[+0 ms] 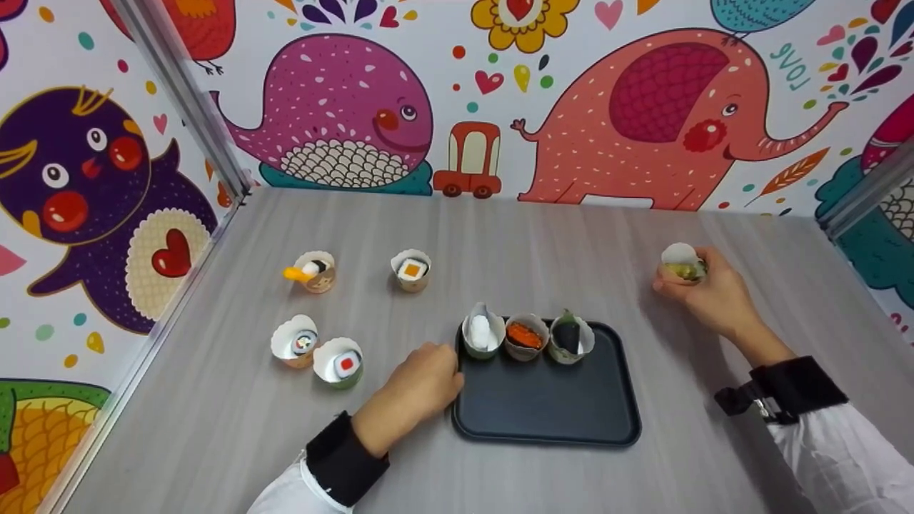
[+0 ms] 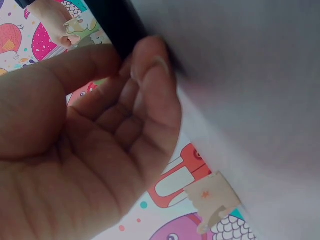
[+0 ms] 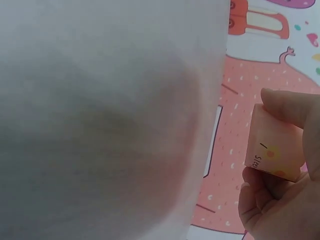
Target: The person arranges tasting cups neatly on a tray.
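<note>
My left hand (image 1: 421,382) pinches the left rim of a black rectangular tray (image 1: 550,407); the left wrist view shows thumb and fingers closed on the dark edge (image 2: 117,25). Along the tray's back side stand three paper cups: one with a white piece (image 1: 480,333), one with an orange-red piece (image 1: 525,335), one with a dark piece (image 1: 568,335). Off to the right, my right hand (image 1: 717,296) holds a paper cup (image 3: 275,142) between thumb and fingers, seemingly raised off the table. Something yellow-green (image 1: 685,270) shows inside that cup.
Left of the tray stand several more paper cups with sushi-like pieces: one with an orange-tailed piece (image 1: 314,271), one with a yellow-centred roll (image 1: 411,270), and two close together, a patterned roll (image 1: 295,341) and a red-centred roll (image 1: 339,363). Cartoon-printed walls (image 1: 343,107) enclose the table.
</note>
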Demonstrator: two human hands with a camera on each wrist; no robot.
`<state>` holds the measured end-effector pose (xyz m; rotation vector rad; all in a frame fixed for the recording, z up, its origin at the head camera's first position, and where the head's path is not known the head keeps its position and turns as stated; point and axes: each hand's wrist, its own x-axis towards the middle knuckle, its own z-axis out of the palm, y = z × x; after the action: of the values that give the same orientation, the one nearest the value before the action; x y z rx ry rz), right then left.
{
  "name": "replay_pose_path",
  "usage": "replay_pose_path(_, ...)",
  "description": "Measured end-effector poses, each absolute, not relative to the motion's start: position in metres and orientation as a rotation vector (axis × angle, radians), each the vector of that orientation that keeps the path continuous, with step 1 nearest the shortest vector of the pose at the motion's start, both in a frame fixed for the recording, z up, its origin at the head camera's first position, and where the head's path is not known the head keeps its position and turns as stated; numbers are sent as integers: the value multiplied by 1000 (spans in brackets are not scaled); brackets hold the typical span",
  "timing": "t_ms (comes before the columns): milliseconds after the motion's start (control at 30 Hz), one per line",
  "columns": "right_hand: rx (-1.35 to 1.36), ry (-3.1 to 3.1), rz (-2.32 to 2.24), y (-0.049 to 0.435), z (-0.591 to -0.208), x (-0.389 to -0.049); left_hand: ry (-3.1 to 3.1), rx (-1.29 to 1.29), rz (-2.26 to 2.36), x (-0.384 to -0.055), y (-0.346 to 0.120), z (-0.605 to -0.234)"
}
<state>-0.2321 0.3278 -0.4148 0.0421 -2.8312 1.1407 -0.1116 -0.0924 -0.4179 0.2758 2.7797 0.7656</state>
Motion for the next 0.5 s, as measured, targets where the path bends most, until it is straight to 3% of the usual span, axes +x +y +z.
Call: replay_pose_path(500,203,-2761,1107,305,-410,-202,2809,318,771,-111,-93,-420)
